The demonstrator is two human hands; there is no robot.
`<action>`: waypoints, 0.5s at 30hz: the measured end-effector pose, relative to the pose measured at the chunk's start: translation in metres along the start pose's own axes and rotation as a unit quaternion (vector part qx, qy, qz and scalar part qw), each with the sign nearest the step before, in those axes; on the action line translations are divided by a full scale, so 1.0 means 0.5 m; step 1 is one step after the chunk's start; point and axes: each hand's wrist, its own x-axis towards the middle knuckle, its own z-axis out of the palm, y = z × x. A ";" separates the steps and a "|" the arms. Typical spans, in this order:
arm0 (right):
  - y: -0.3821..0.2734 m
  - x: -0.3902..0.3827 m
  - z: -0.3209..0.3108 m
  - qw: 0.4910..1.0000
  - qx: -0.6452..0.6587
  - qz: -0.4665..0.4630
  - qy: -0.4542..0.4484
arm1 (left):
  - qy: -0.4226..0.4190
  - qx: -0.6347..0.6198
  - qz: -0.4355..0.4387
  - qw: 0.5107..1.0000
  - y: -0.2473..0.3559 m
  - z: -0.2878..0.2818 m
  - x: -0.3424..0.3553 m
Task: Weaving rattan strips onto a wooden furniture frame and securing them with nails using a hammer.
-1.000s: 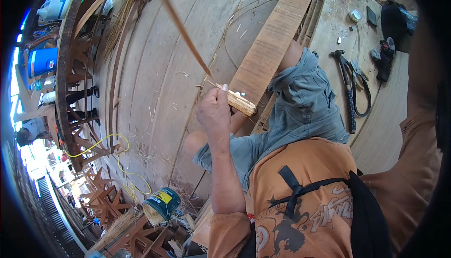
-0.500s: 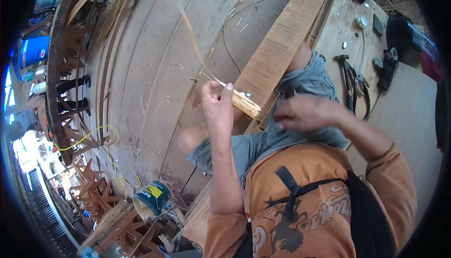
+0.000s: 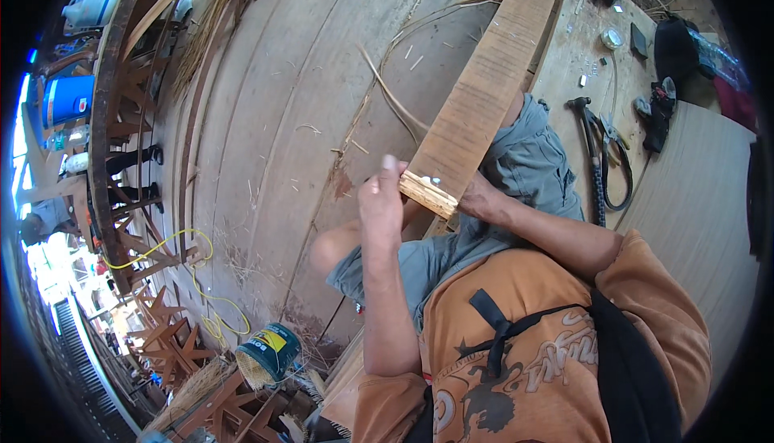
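Note:
A long brown wooden plank (image 3: 492,64) slants away from my lap, its near end bound with pale, split cane strips (image 3: 429,195). Against the left side of this bound end is my left hand (image 3: 380,205), closed, thumb pointing up. Its fingers go partly behind the plank, so what they hold is hidden. My right hand (image 3: 481,199) reaches under the plank's right edge near the same end, fingers out of sight. A loose cane strip (image 3: 391,96) arcs out past the plank's left edge, blurred near the wood; its other end is hidden.
On a board at the right lie a hammer (image 3: 592,153), pliers (image 3: 617,141) and a small round container (image 3: 611,38). A dark green bucket (image 3: 270,352) stands at lower left by brown wooden stars (image 3: 173,338). A yellow cord (image 3: 197,282) trails over the plank floor (image 3: 274,120).
My right hand has moved left to under the plank's edge. My left hand has dropped slightly toward the bound end. The loose strip has swung right and now runs behind the plank.

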 end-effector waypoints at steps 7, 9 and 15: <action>0.025 -0.015 0.021 0.929 0.357 0.089 0.037 | -0.064 0.070 0.065 0.993 0.007 0.014 -0.025; 0.020 -0.043 0.008 0.979 0.202 0.032 0.013 | -0.043 0.067 0.068 0.994 -0.006 0.012 -0.026; -0.106 -0.090 -0.097 0.931 0.298 0.159 -0.136 | -0.069 -0.133 -0.009 0.989 -0.058 0.017 -0.019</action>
